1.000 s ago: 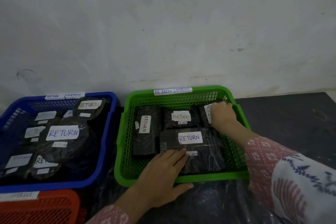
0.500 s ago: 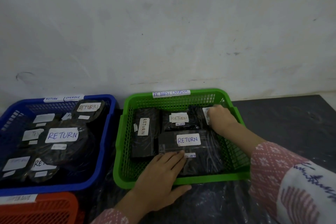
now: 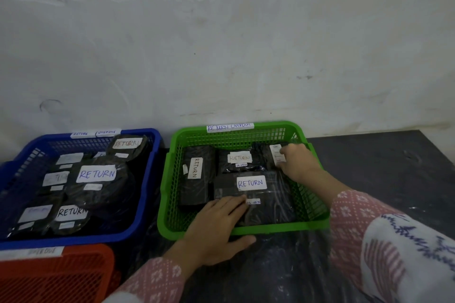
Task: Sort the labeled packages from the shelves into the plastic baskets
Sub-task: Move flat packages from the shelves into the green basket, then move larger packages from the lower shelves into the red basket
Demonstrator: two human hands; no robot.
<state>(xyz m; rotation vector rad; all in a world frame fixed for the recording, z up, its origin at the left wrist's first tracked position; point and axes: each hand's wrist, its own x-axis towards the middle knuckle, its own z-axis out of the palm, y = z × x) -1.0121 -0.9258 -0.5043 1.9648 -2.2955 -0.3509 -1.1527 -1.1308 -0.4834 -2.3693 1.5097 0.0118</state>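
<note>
resting flat on a "return" package (image 3: 256,194), left hand (image 3: 216,226); right hand (image 3: 295,161) pinching another in the green basket (image 3: 246,230).

We wear long pink sleeves (image 3: 354,219) printed with small white diamond and flower motifs, a white patch with dark blue stitching and pink stripes on the right one, both hands (image 3: 216,229) bare.

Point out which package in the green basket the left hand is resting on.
The front package with the large upright RETURN label; the left hand lies flat on its near edge. The other three sit behind, along the green basket's back wall.
</note>
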